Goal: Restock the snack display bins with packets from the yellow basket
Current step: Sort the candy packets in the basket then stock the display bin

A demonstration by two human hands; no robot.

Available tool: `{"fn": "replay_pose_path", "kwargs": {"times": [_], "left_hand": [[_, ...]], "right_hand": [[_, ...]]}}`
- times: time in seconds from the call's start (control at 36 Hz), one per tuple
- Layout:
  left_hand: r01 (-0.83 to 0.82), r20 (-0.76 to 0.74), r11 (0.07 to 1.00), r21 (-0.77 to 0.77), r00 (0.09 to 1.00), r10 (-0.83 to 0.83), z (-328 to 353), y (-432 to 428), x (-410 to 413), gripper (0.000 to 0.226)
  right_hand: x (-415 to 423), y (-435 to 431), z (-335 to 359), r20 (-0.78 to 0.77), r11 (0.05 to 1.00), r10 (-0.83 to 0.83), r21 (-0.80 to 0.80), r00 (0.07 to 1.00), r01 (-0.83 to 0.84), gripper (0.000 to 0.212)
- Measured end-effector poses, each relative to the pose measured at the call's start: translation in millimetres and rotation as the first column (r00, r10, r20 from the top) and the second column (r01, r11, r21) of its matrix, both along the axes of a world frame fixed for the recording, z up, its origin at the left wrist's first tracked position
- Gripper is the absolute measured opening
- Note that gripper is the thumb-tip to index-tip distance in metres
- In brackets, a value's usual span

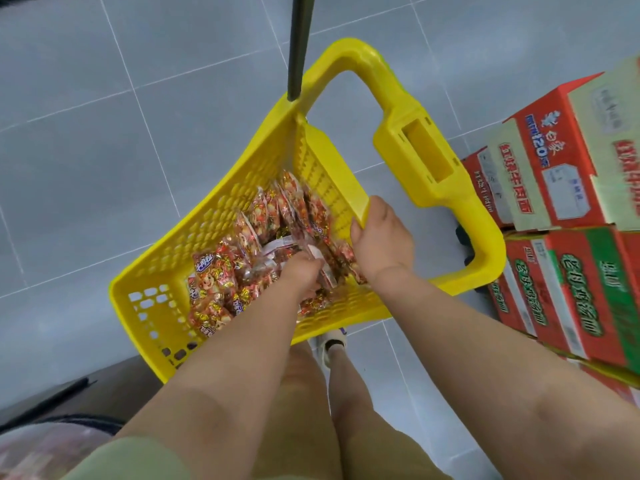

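Head view, looking straight down. A yellow basket (pixel 207 220) with perforated walls stands on a grey tiled floor (pixel 104 133), its large loop handle (pixel 415 143) pointing away from you. Red and gold snack packets (pixel 221 271) lie heaped in the bottom, most of them towards the right wall.

Your left hand (pixel 304 271) is down among the packets. Its fingers are curled into the heap and seem to be closed round a small bunch, though the fingertips are buried and you cannot count what they hold. Your right hand (pixel 381 237) is wrapped over the top edge of the basket's right wall and grips it, which steadies the basket.

Stacked red and green cartons (pixel 554 161) sit close on your right, near the handle. A black pole (pixel 299 46) rises from the basket's far corner. One shoe (pixel 334 344) shows just under the near rim. The display bins are not in this view.

To do this step well, keep the right hand firm on the rim so the basket does not slide or tip as you pull. Gather packets that lie the same way, close the left hand round their bodies rather than their crinkly edges, and lift straight up, clear of the wall. Slippery film is likely to let loose ones drop, so take a modest bunch.
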State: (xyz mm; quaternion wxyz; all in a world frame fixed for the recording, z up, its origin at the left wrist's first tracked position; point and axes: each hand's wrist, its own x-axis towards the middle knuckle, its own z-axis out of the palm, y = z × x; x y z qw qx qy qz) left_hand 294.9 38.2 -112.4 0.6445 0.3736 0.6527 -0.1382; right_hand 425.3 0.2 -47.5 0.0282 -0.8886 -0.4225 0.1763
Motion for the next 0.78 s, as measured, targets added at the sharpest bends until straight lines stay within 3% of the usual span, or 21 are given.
{"fn": "replay_pose_path", "kwargs": {"times": [0.08,0.17,0.25,0.36,0.5,0.61,0.69,0.78], "left_hand": [[-0.081,0.012,0.997,-0.008,0.997,0.081,3.2,4.8,-3.6,0.004],[-0.161,0.046,0.987,0.018,0.986,0.16,15.6,10.5,-13.2,0.013],[-0.253,0.138,0.962,0.108,0.962,0.237,37.6,13.7,-28.3,0.005],[-0.515,0.344,0.844,0.149,0.827,0.444,73.1,14.2,-44.0,0.034],[-0.648,0.539,0.755,0.101,0.673,0.506,105.5,27.1,-48.4,0.042],[-0.698,0.559,0.716,0.016,0.6,0.572,107.1,36.9,-45.5,0.013],[-0.703,0.563,0.71,-0.02,0.58,0.59,90.4,39.8,-47.4,0.043],[-0.638,0.524,0.766,-0.077,0.628,0.575,85.3,39.0,-48.3,0.066]], "right_hand": [[-0.4,0.1,0.8,0.002,1.0,0.0,0.008,1.0,0.0,0.048],[-1.1,0.8,1.8,-0.002,1.0,-0.007,0.006,1.0,0.007,0.048],[-1.4,1.3,2.3,-0.01,1.0,-0.011,0.005,1.0,0.011,0.049],[-1.5,1.6,4.4,-0.018,1.0,-0.018,0.011,1.0,0.018,0.049],[-2.1,0.6,7.7,-0.027,1.0,-0.019,0.017,0.999,0.02,0.049],[-2.1,-0.7,9.1,-0.034,1.0,-0.022,0.017,0.999,0.023,0.05],[-1.7,-1.1,8.1,-0.039,1.0,-0.022,0.015,0.999,0.022,0.052],[-1.3,-1.4,6.5,-0.035,1.0,-0.02,0.013,0.999,0.021,0.052]]}}
